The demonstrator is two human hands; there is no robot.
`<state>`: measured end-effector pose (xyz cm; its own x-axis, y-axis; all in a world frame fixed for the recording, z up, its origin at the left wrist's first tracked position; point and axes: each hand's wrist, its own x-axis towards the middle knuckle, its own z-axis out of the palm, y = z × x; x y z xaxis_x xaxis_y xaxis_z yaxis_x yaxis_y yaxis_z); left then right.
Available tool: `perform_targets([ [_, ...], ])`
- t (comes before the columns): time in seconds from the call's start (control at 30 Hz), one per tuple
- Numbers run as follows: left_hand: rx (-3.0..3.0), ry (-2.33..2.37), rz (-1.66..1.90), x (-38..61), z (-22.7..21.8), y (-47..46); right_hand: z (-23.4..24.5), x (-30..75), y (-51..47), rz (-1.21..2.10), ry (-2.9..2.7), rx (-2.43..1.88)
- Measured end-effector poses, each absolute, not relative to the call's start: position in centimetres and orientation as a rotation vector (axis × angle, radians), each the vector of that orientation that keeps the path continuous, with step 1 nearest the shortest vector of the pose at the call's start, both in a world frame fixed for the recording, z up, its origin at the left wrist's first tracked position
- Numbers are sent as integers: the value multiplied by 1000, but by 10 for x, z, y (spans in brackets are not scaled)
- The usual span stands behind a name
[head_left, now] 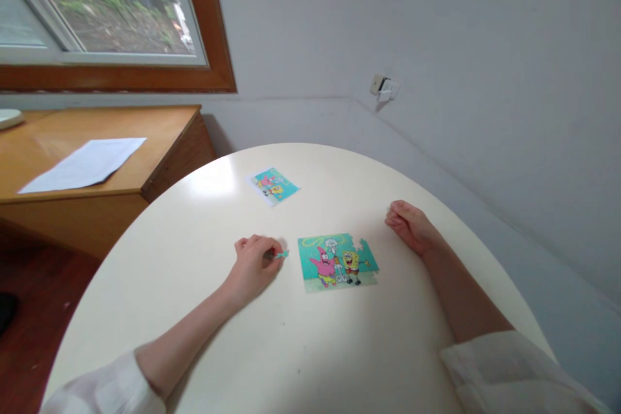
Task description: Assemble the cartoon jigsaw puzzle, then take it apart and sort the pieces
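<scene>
A small cartoon jigsaw puzzle lies on the round cream table, with a gap at its top right corner. My left hand rests just left of it, fingers pinched on a teal puzzle piece. Right of the puzzle, my right hand lies on the table with its fingers curled loosely and nothing visible in it. A printed reference picture of the same cartoon lies farther back on the table.
A wooden desk with a white sheet of paper stands at the left under a wood-framed window. A white wall with a socket runs close behind the table.
</scene>
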<state>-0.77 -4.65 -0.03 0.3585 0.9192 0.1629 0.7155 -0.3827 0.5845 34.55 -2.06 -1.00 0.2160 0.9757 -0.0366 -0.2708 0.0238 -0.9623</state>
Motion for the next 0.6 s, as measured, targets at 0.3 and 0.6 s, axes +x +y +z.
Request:
perform_targets([
  [0.3,2118,1426,740,-8,3,-48,-10,346,-21,1157,-860,-1112],
  [0.6,2053,1405,900,-9,1,-48,-9,340,-20,1096,-842,-1196],
])
